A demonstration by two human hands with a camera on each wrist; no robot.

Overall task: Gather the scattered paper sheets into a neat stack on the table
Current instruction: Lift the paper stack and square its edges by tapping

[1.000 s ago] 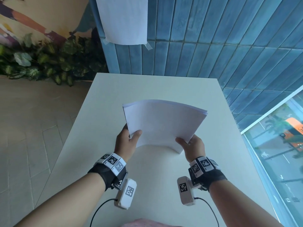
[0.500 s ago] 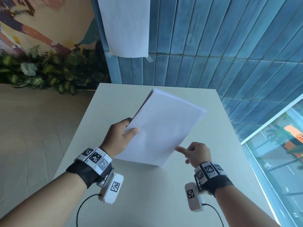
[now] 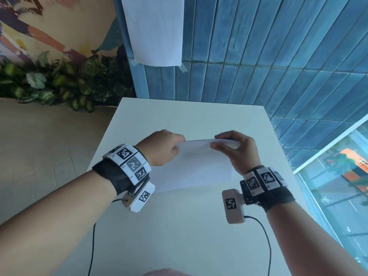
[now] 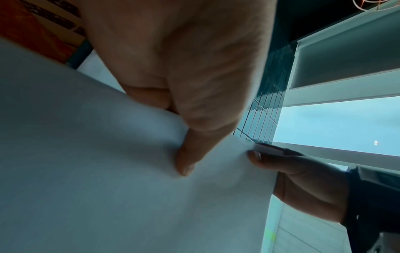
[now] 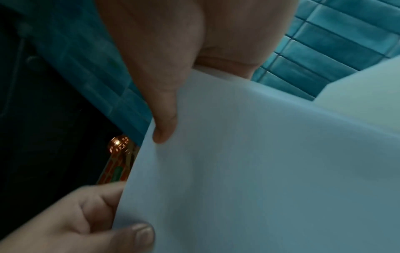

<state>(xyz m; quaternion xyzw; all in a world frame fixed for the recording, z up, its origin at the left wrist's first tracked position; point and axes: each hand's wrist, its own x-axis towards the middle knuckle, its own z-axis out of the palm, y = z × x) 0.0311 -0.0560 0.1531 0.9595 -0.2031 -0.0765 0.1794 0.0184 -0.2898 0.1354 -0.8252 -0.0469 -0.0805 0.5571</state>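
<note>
1. The paper stack (image 3: 196, 166) stands nearly upright above the white surface (image 3: 179, 226), its lower edge at or just above it; contact cannot be told.
2. The left hand (image 3: 162, 147) pinches the top edge near one corner, thumb on the near face.
3. The right hand (image 3: 237, 150) pinches the same edge near the other corner.
4. To square the sheets well, the person should probably loosen both pinches slightly, tap the lower edge on the surface, then lay the stack flat.
</note>
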